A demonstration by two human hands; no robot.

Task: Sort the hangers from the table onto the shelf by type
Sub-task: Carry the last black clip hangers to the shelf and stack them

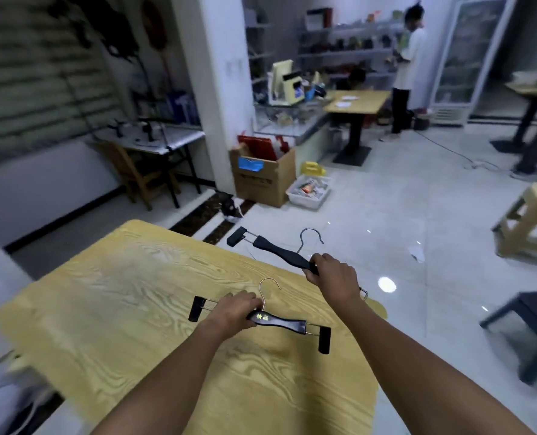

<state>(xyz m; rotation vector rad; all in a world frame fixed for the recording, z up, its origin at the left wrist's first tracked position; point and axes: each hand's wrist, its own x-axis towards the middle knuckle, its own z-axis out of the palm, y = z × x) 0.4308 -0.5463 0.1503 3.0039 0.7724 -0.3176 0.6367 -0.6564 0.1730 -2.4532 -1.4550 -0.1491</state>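
While left hand (237, 310) round near hanger (279, 321), red items (257, 147) in cardboard box (261, 180)

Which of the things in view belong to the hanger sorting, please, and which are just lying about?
Job: black clip hanger with gold hook, gripped by the left hand on the pale wooden table; black clip hanger with silver hook, gripped by the right hand.
Lying about: brown cardboard box; white plastic bin; beige plastic stool.

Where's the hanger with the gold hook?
Head view: the gold-hook hanger is at the right of the wooden table, gripped by the left hand, nearer than the silver-hook hanger in the right hand.
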